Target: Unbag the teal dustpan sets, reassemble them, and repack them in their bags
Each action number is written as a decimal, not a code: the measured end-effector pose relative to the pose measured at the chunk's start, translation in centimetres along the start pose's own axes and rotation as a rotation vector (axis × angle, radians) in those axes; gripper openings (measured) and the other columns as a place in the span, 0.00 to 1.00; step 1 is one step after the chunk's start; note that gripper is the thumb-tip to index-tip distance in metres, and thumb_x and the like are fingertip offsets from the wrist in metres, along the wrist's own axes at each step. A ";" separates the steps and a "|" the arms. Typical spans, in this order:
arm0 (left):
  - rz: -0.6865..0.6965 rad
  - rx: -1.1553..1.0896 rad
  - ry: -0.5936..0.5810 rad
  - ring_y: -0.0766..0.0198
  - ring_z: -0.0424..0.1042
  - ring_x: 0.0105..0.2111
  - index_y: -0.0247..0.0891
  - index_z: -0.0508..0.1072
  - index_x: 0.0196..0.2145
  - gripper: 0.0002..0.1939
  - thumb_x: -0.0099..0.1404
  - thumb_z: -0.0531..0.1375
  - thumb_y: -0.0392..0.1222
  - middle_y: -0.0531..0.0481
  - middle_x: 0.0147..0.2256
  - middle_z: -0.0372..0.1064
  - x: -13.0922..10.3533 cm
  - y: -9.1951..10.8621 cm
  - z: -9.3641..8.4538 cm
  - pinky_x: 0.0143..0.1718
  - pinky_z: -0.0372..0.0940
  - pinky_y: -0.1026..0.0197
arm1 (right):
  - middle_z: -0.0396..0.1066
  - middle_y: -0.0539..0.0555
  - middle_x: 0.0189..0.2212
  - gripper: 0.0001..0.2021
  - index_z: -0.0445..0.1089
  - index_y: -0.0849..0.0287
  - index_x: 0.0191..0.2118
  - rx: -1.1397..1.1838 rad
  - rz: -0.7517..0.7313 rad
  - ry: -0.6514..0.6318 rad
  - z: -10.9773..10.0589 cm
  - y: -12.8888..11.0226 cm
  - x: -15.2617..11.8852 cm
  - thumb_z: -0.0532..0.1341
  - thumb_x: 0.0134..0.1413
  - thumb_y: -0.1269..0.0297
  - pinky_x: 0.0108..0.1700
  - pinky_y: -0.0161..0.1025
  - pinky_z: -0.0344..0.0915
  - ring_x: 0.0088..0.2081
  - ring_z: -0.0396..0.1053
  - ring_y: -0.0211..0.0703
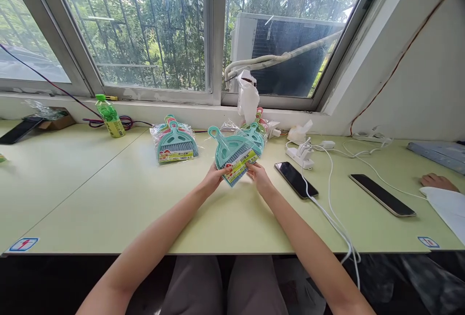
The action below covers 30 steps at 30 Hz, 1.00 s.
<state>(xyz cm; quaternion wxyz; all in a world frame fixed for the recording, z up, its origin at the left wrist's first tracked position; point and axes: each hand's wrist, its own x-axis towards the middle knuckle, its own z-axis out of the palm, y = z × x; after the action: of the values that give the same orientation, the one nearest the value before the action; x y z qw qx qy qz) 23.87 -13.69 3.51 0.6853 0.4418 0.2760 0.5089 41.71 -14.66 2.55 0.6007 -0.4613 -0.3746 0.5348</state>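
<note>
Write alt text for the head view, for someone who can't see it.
A person's left hand and right hand hold a wrapped teal dustpan set over a pale table. Similar sets are farther back, below a window; a green bottle is at left, a dark phone at right.

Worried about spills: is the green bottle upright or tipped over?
Upright: the bottle stands on its base on the table, with its green cap at the top.
</note>
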 end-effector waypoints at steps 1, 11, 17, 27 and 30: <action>0.011 0.009 -0.003 0.46 0.71 0.49 0.38 0.72 0.43 0.27 0.43 0.73 0.40 0.44 0.43 0.75 0.0 -0.1 0.0 0.54 0.63 0.44 | 0.76 0.53 0.41 0.22 0.74 0.55 0.35 -0.003 0.005 0.006 -0.2 0.1 0.3 0.71 0.29 0.52 0.52 0.46 0.61 0.48 0.71 0.51; 0.042 0.090 -0.096 0.46 0.71 0.49 0.40 0.71 0.44 0.29 0.43 0.72 0.40 0.46 0.44 0.75 0.1 0.0 -0.2 0.52 0.64 0.46 | 0.76 0.53 0.32 0.21 0.71 0.55 0.33 -0.014 0.049 0.111 -1.9 1.2 2.9 0.63 0.41 0.42 0.45 0.43 0.67 0.40 0.74 0.47; 0.023 0.065 -0.101 0.46 0.71 0.48 0.41 0.71 0.43 0.29 0.42 0.72 0.37 0.47 0.43 0.75 -0.1 0.1 -0.2 0.51 0.65 0.47 | 0.76 0.53 0.32 0.17 0.71 0.54 0.33 0.026 0.101 0.173 -2.3 0.6 3.2 0.63 0.46 0.45 0.46 0.44 0.68 0.42 0.74 0.48; -0.117 0.026 0.032 0.56 0.75 0.39 0.35 0.72 0.40 0.22 0.45 0.69 0.34 0.45 0.38 0.76 0.3 0.6 -0.8 0.44 0.69 0.55 | 0.76 0.56 0.43 0.24 0.75 0.57 0.38 -0.095 -0.007 -0.147 -1.4 -0.1 1.1 0.75 0.30 0.53 0.57 0.48 0.62 0.50 0.71 0.54; -0.164 0.067 0.016 0.55 0.75 0.41 0.35 0.72 0.44 0.21 0.52 0.67 0.43 0.43 0.42 0.76 -0.1 0.6 -0.2 0.38 0.71 0.58 | 0.76 0.55 0.42 0.24 0.75 0.57 0.36 -0.056 -0.038 -0.087 -1.6 0.3 1.4 0.75 0.28 0.53 0.57 0.51 0.60 0.51 0.70 0.56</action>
<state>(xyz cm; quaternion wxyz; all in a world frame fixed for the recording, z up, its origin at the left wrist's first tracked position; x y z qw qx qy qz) 23.44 -13.68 3.91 0.7072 0.4365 0.3336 0.4450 43.32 -13.50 1.69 0.5809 -0.4471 -0.4237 0.5321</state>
